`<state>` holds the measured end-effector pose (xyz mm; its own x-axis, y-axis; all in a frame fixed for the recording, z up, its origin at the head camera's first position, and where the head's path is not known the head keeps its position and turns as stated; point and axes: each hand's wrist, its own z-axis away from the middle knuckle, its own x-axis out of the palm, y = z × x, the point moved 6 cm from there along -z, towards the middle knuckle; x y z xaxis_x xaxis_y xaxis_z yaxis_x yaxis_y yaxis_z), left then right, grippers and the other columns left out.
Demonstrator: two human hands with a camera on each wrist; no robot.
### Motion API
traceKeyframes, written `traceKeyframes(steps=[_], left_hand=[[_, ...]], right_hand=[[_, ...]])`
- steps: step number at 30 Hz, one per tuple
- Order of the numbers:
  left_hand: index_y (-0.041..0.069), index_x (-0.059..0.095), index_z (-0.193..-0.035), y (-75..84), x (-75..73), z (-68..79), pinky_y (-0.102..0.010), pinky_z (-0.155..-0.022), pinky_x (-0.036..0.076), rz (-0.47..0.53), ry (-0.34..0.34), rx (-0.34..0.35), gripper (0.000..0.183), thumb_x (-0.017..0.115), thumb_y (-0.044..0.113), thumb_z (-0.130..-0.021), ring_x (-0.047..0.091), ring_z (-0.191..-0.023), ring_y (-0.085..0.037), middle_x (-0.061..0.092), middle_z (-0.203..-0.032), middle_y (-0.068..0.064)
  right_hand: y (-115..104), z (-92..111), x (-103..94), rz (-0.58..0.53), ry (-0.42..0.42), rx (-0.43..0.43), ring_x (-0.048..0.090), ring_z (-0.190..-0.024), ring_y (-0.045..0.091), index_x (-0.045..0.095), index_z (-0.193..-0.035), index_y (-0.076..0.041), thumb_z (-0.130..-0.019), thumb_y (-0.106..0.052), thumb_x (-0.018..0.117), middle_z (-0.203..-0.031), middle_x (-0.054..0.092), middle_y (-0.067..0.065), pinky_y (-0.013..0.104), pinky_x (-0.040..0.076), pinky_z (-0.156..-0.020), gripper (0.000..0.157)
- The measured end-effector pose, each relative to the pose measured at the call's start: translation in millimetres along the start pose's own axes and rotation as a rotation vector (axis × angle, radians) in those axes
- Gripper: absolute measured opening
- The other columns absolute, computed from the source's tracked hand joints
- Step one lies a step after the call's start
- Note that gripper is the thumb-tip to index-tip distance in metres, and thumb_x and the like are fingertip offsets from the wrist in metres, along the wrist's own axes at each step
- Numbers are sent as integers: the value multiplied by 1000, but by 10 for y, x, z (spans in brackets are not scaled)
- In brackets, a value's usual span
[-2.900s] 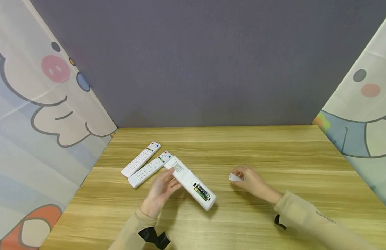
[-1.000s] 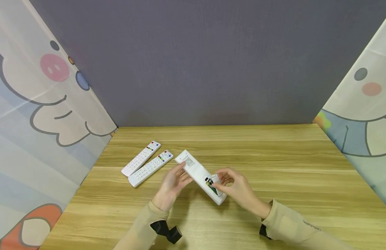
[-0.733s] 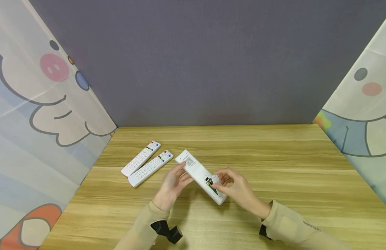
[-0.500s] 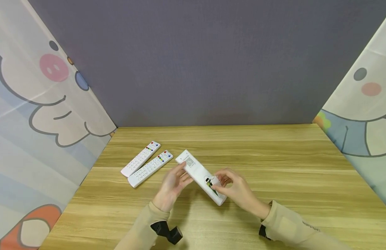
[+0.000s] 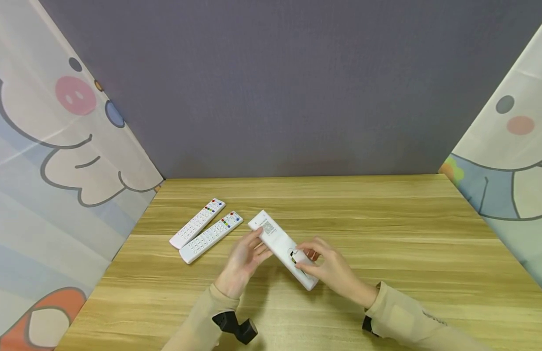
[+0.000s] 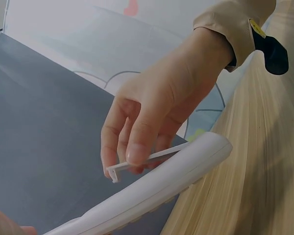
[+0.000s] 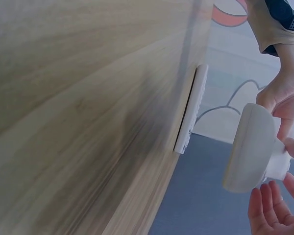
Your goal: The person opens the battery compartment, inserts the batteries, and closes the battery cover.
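Observation:
My left hand (image 5: pixel 241 265) holds a white remote control (image 5: pixel 276 240) above the table, its back with the printed code facing up. Between thumb and fingers, my right hand (image 5: pixel 334 272) pinches the small white battery cover (image 5: pixel 302 257) over the lower part of that back. Only a sliver of the battery compartment (image 5: pixel 293 257) shows beside the cover. In the left wrist view the cover (image 6: pixel 152 159) is tilted: one end meets the remote (image 6: pixel 161 186) near its tip, the other stands raised. The right wrist view has the remote (image 7: pixel 250 147) end-on, with the left hand (image 7: pixel 284 93) behind it.
Two more white remotes lie buttons up at the left of the wooden table (image 5: pixel 407 219): one farther left (image 5: pixel 198 223), one (image 5: pixel 211 237) close beside it. A grey panel (image 5: pixel 297 87) rises behind the table, and cartoon-printed curtains (image 5: pixel 69 136) hang at both sides.
My right hand has brought the cover leftward onto the remote, which my left hand has shifted right. Over the last second the cover has moved over the compartment, hiding more of the battery.

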<state>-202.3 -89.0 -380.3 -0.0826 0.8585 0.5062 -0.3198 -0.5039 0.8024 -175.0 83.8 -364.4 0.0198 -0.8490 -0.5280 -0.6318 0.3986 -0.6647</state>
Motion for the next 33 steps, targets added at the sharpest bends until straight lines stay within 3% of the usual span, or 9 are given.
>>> traceKeyframes(steps=[12, 17, 21, 27, 33], left_hand=[[-6, 34, -124, -22, 28, -10, -43, -90, 44, 20, 1, -32, 38, 44, 11, -92, 56, -90, -22, 53, -104, -12], [-5, 36, -121, -21, 20, -10, -41, -88, 46, 35, -2, -27, 35, 44, 11, -92, 56, -88, -22, 53, -101, -11], [-4, 39, -119, -6, 9, -1, -35, -83, 49, 16, -1, -14, 32, 44, 13, -92, 57, -86, -21, 55, -98, -8], [-2, 40, -118, 13, -1, 11, -32, -80, 49, 4, 8, -9, 30, 43, 14, -93, 57, -85, -19, 55, -97, -7], [-3, 39, -119, 9, -7, -10, -34, -83, 48, 15, 16, -20, 31, 43, 13, -93, 55, -88, -22, 52, -99, -9]], right_hand=[[33, 22, 59, 18, -106, 54, 54, -86, 16, 60, -106, -7, -73, -14, 71, -105, 53, 6, 22, 51, -70, 36], [3, 65, 72, 116, -134, 28, 55, -86, 19, 54, -115, -7, -78, -17, 67, -109, 50, 10, 21, 52, -68, 40], [-28, 131, 94, 243, -174, -13, 55, -86, 16, 44, -127, -9, -80, -26, 64, -113, 48, 10, 22, 52, -68, 54], [-86, 200, 122, 393, -198, -143, 55, -84, 19, 34, -135, -5, -72, -32, 71, -117, 45, 18, 23, 53, -67, 77], [-138, 229, 129, 476, -167, -261, 55, -94, 28, 38, -131, 0, -68, -28, 74, -116, 45, 22, 30, 53, -73, 79]])
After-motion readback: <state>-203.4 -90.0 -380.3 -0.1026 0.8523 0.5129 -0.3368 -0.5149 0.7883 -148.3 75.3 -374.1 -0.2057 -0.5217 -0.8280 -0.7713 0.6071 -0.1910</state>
